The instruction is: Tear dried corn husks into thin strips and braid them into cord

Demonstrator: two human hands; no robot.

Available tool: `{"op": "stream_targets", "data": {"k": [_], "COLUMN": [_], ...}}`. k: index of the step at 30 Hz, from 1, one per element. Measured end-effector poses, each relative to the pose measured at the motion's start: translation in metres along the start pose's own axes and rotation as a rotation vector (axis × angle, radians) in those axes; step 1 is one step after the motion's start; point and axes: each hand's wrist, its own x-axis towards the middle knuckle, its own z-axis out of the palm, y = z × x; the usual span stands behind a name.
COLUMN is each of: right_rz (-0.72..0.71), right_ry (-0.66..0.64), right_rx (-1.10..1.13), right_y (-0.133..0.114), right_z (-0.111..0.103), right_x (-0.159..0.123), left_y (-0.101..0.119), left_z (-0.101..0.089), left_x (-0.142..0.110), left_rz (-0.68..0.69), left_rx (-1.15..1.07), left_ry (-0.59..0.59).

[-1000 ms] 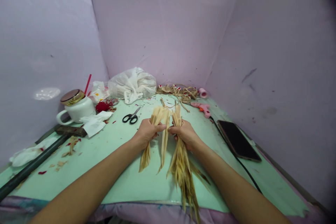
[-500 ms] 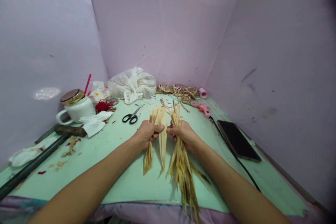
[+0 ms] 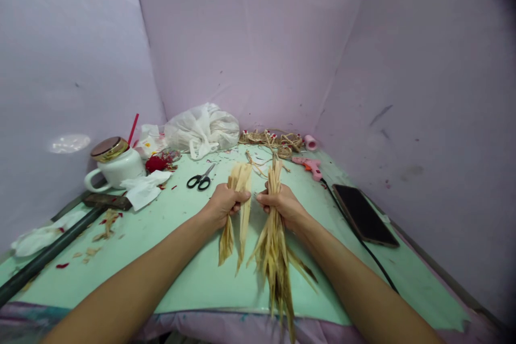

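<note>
Pale, straw-yellow dried leaf strips are held in two bundles over the green tabletop, to the right of the scissors and nearer the camera. The smaller bundle is grasped in the left hand, its front strip pressed under the thumb; the larger bundle, its ragged ends fanned out below, is clasped in the right hand. A gap is left between the hands. To the right of the scissors a pink glue gun is seen, and farther right, a dark phone. Behind them a white plastic bag is placed, with tangled twine behind and to their right. To their left a red ball, a crumpled tissue and a lidded white mug are set; farther left and nearer the camera, a hammer is laid.
</note>
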Motion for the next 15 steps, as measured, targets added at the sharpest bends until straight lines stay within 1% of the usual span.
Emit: {"op": "stream_targets", "data": {"k": [4,10,13,15], "right_rz": [-0.005,-0.012,-0.016,0.008], "right_ry": [-0.054,-0.037,-0.039,-0.067], "right_rx": [-0.006,-0.085,-0.111,-0.091], "right_y": [-0.0011,0.0021,0.0055,0.0073], "right_z": [0.0022,0.0011,-0.0005,-0.0013], "right_x": [-0.0018,-0.0008,0.0007,0.0013], "left_y": [-0.0007,-0.0011,-0.0005,0.0004], "left_z": [0.0008,0.0023,0.0027,0.0029], "left_x": [-0.0016,-0.0037,-0.0049,-0.0063], "left_rz": [0.031,0.007,0.028,0.053], "left_rx": [0.013,0.059,0.101,0.131], "left_ry": [-0.046,-0.118,-0.119,-0.137]}}
